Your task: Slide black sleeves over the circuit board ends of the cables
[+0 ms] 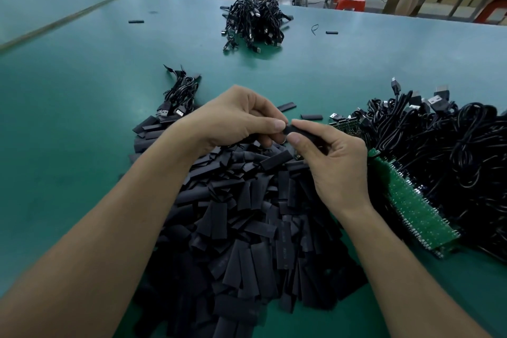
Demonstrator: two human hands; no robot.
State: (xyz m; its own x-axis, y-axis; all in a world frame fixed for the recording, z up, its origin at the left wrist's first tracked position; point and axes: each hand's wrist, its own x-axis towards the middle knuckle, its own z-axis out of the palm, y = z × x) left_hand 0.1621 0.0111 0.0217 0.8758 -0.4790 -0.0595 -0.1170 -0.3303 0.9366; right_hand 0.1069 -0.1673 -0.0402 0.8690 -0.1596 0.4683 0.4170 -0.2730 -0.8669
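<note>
On the green table (68,118) a small bundle of cables (179,96) lay at the left. The left hand (233,121) pinched one end of a black sleeve (300,132), and the right hand (334,164) pinched the other end, close together above the pile of sleeves (247,222). Green circuit boards (411,203) and a heap of black cables (452,151) lay at the right.

A heap of flat black sleeves (247,222) lies on the tabletop (68,118). Above it, one black sleeve (300,131) is pinched between the left hand (233,118) and right hand (334,164). To the right lie tangled black cables (452,162), their green circuit board ends (411,200) in a row.
</note>
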